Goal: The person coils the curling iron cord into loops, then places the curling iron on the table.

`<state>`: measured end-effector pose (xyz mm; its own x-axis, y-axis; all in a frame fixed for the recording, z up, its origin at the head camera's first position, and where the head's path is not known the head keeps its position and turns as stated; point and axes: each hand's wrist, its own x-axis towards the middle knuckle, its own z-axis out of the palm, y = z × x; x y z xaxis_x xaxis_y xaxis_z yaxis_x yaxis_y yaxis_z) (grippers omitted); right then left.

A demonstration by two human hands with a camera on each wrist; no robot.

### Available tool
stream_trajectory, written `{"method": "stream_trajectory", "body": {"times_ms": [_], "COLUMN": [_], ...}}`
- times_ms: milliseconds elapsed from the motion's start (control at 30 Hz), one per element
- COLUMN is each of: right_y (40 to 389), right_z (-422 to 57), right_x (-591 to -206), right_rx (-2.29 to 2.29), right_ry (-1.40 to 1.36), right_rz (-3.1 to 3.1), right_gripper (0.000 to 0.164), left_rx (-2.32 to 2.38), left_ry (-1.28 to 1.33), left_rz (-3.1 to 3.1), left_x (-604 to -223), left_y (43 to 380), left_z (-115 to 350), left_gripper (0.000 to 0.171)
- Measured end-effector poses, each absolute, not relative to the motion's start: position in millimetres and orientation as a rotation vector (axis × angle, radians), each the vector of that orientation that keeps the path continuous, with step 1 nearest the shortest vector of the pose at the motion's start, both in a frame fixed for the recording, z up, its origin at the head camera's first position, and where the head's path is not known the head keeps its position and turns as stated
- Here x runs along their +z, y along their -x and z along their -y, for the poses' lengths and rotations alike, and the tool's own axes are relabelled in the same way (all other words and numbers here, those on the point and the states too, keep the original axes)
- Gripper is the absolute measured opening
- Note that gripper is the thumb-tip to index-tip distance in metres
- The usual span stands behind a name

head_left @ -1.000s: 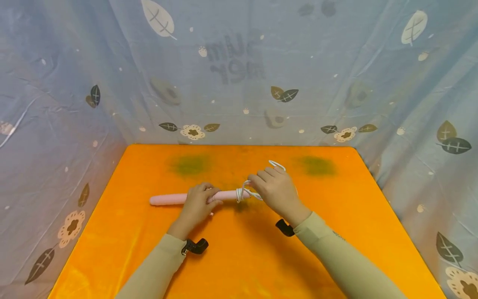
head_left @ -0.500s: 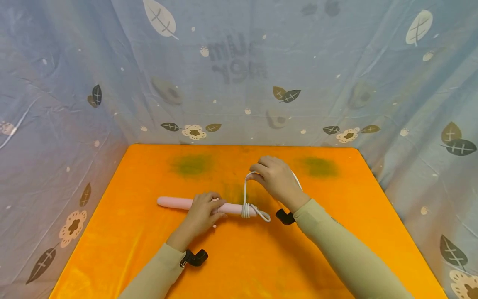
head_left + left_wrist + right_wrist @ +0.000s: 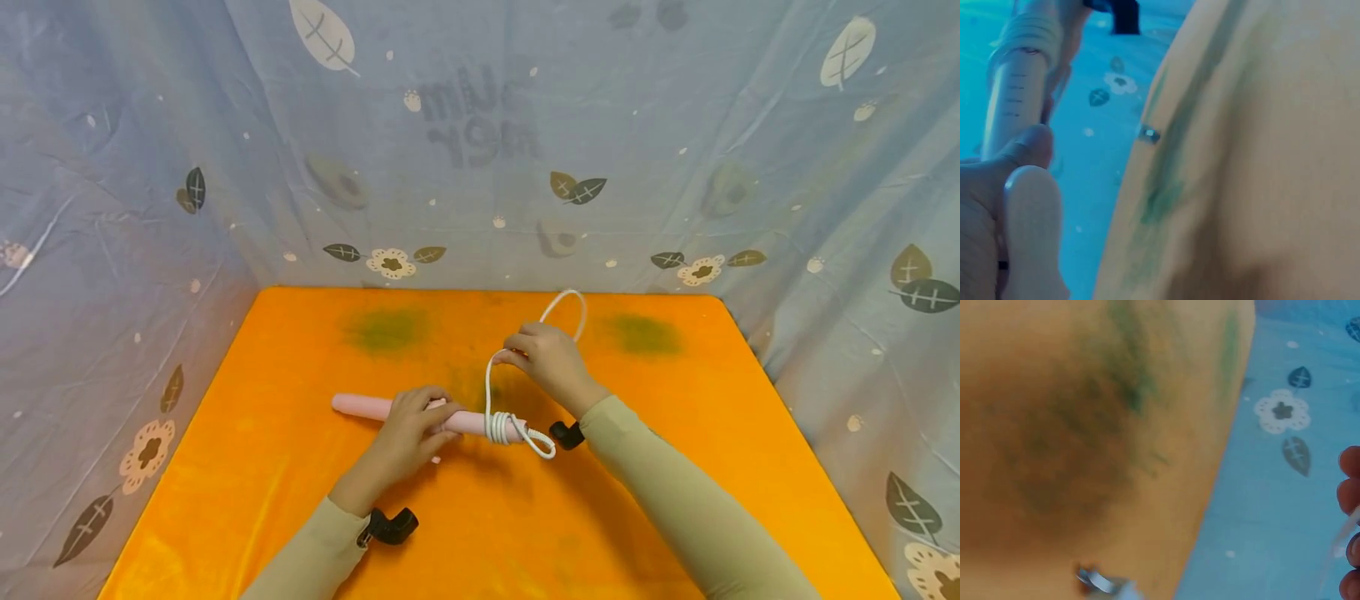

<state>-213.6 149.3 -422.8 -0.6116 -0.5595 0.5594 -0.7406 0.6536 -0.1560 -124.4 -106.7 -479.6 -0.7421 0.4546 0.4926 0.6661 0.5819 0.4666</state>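
Observation:
My left hand point(image 3: 408, 437) grips a pink curling iron point(image 3: 471, 422) around its middle. In the left wrist view, the thumb lies along the iron's handle point(image 3: 1015, 103), which bears small dark marks, and a pale lever point(image 3: 1034, 219) stands beside it. White cord point(image 3: 498, 427) is wound in several turns near the handle's right end, where a small loop hangs out. Up and to the right, my right hand point(image 3: 551, 360) pinches the cord's free run, which rises from the coils. Past that hand the cord arcs in a larger loop. Only fingertips point(image 3: 1350, 494) show in the right wrist view.
An orange cloth-covered table point(image 3: 480, 533) with greenish patches lies beneath the hands. Blue printed curtains point(image 3: 480, 167) surround it at the back and both sides. Black wrist camera mounts point(image 3: 393, 527) stick out from both wrists.
My right hand has drawn the cord up and away from the handle end, and a loop now stands behind it. The curling iron has shifted right, its coiled end lower in the view.

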Motion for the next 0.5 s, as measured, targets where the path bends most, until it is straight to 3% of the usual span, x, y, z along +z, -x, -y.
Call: {"method": "stream_trajectory", "body": {"times_ms": [300,500], "right_y": [207.8,209.2], "right_z": [-157.0,-169.2], "right_x": [-446.6,-432.7], "right_rx": [0.5,0.551], "right_ry": [-1.034,-0.957], "right_rz": [2.485,2.459], "right_gripper": [0.02,0.018], "left_rx": [-0.997,-1.042], "left_ry": [0.803,0.715], "left_rz": [2.282,2.254], "left_x": [-470.8,-463.2], "left_y": [125.5,127.0], "left_z": [105.3,111.3], "left_gripper": [0.038,0.04]}}
